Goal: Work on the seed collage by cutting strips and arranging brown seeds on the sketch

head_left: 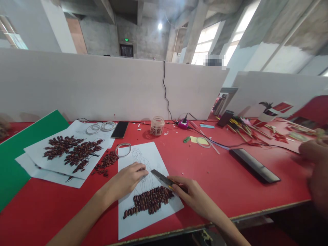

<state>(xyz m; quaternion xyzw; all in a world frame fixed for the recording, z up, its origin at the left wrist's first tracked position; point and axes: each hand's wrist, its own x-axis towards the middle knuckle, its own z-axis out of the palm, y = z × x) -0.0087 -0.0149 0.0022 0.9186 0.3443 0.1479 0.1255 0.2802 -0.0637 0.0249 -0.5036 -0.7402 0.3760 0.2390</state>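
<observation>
In front of me lies a white sheet of paper (128,222) with a pencil-like line drawing of a figure (139,155). Rows of dark brown beans or seeds (151,200) cover its lower part. My left hand (132,176) rests over the sheet's left side, fingers pinched together; whatever is between them is too small to make out. My right hand (191,191) grips a utility knife (162,178), its wide blade pointing up and left over the drawing, just above the bean rows. Loose beans (107,160) are heaped left of the sheet, beside a tape roll (123,150).
Sheets with a bean-covered tree (74,150) lie left, on a green board (15,164). Behind stand a phone (120,130), a glass jar (157,126) and a purple power adapter (183,123). A black case (253,165) and another person's hand (314,150) are right.
</observation>
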